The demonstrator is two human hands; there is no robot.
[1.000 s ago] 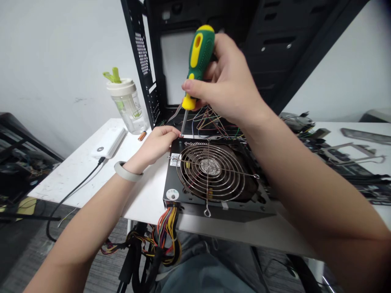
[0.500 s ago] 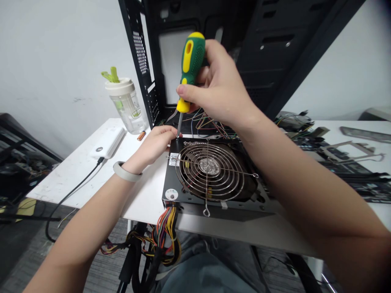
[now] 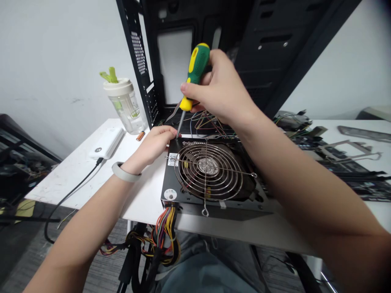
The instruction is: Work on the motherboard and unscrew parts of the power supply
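Left hand [image 3: 155, 141] first: my fingers are bunched at the power supply's [image 3: 170, 176] far-left corner, can't tell if they're pinching anything. Cable bundle [image 3: 166, 221] off its near-left corner looks floppy, so don't lift by that. The box lies flat near the front edge of the table [image 3: 73, 173], probably heavy and stiff; I'd grab the metal sides. The fan guard [image 3: 205, 179] looks bendy, bad handle. Right hand [image 3: 222, 88]: fingers wrapped round the screwdriver [image 3: 196, 67], likely light, non-slip.
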